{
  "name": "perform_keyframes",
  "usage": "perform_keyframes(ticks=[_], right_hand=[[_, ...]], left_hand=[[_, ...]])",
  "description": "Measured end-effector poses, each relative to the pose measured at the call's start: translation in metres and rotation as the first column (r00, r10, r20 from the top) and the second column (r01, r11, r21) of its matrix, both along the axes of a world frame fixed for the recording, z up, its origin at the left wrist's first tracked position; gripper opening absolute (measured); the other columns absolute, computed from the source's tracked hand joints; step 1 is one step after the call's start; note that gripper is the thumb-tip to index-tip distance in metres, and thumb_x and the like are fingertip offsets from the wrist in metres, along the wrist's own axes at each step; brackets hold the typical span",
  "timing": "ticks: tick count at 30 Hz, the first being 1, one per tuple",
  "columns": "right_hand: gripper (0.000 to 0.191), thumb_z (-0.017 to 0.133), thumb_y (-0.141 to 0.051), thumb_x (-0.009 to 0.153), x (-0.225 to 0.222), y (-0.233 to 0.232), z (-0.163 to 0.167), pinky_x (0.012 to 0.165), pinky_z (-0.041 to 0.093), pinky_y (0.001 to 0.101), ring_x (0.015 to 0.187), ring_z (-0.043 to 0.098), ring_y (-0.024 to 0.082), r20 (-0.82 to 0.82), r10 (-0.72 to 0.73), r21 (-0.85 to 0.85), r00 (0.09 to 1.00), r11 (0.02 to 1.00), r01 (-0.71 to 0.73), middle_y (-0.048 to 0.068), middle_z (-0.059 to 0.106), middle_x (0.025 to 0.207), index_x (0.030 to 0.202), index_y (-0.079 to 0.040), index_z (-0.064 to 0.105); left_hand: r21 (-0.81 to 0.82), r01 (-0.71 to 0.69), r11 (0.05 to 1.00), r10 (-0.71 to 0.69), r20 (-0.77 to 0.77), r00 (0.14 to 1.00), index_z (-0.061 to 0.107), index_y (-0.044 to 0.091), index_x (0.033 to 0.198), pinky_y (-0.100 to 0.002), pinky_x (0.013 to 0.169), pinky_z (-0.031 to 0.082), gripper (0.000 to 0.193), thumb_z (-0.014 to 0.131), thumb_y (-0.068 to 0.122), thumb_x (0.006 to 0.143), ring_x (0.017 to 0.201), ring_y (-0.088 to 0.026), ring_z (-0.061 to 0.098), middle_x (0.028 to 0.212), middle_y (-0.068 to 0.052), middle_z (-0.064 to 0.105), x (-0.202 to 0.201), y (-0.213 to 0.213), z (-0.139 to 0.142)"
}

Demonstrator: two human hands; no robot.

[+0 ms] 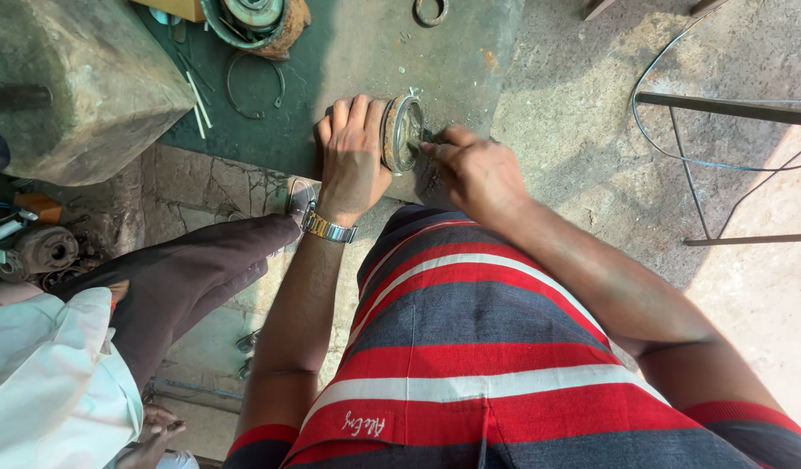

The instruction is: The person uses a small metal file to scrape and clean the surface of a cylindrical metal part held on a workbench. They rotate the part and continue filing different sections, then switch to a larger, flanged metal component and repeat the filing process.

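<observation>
I am clamping my left hand [353, 148] around the round rusty metal ring [401, 132] standing on edge, right hand [474, 169] fingers pinching something unclear at its face, risking it slipping off the desk [366, 52].

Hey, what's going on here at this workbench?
A person in a striped shirt bends over a dark metal bench. Their left hand steadies a round metal ring-shaped part set on edge, while the right hand presses something small against its face; what it is cannot be made out. Another person in a white shirt sits nearby at the left. Loose rings and wires lie farther back on the bench.
</observation>
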State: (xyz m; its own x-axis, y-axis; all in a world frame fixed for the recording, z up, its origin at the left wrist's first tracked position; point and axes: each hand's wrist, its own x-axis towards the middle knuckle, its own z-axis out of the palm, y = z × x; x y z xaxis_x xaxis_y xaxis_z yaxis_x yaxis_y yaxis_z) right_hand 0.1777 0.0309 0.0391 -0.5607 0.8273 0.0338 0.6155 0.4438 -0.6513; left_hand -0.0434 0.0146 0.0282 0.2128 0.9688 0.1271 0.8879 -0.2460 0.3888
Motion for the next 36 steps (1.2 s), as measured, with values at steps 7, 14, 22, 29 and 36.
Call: perform_keyframes(ticks=[7,14,22,29,36], right_hand=[[0.039,0.068,-0.001,0.09,0.003,0.016,0.001,0.073,0.06,0.038,0.087,0.074,0.026,0.004,-0.06,0.094,0.998,0.994,0.059,0.008,0.07,0.12,0.125,-0.015,0.075],[0.026,0.074,-0.011,0.098,-0.003,0.009,-0.002,0.068,0.059,0.0404,0.081,0.072,0.028,0.144,-0.014,0.097,0.99,0.995,0.0,0.003,0.069,0.124,0.122,-0.022,0.077],[0.045,0.073,-0.006,0.085,0.0,0.019,-0.014,0.071,0.059,0.039,0.087,0.072,0.026,-0.001,0.012,0.246,1.0,0.969,-0.011,0.003,0.066,0.126,0.128,-0.019,0.074],[0.05,0.073,-0.003,0.083,0.013,0.034,-0.015,0.075,0.059,0.0363,0.091,0.071,0.021,0.041,0.002,0.325,0.999,0.946,-0.015,0.0,0.067,0.123,0.129,-0.023,0.075],[0.047,0.074,-0.006,0.087,0.012,0.034,-0.022,0.072,0.058,0.0346,0.095,0.071,0.019,-0.027,0.084,0.311,0.996,0.948,-0.071,0.0,0.067,0.123,0.13,-0.025,0.075]], left_hand=[[-0.032,0.004,0.999,-0.004,0.003,1.0,0.056,0.002,0.124,-0.047,0.098,0.034,0.059,0.079,0.005,0.07,0.112,-0.031,0.051,0.114,-0.011,0.055,0.0,0.006,0.0],[-0.014,0.009,1.0,-0.009,-0.039,0.999,0.055,0.001,0.124,-0.049,0.096,0.033,0.066,0.081,0.008,0.063,0.109,-0.031,0.051,0.112,-0.011,0.053,-0.002,0.012,0.002],[-0.038,0.02,0.999,-0.021,-0.023,1.0,0.055,0.001,0.125,-0.047,0.092,0.034,0.065,0.075,0.004,0.063,0.111,-0.032,0.051,0.113,-0.014,0.051,-0.006,0.016,-0.003],[-0.066,0.028,0.997,-0.029,-0.017,0.999,0.054,-0.002,0.128,-0.046,0.093,0.036,0.072,0.074,0.004,0.059,0.112,-0.033,0.052,0.115,-0.015,0.053,-0.008,0.022,-0.004],[-0.105,0.016,0.994,-0.016,-0.007,1.0,0.051,0.001,0.127,-0.049,0.095,0.035,0.071,0.075,0.006,0.061,0.113,-0.034,0.052,0.115,-0.015,0.054,-0.009,0.027,-0.007]])
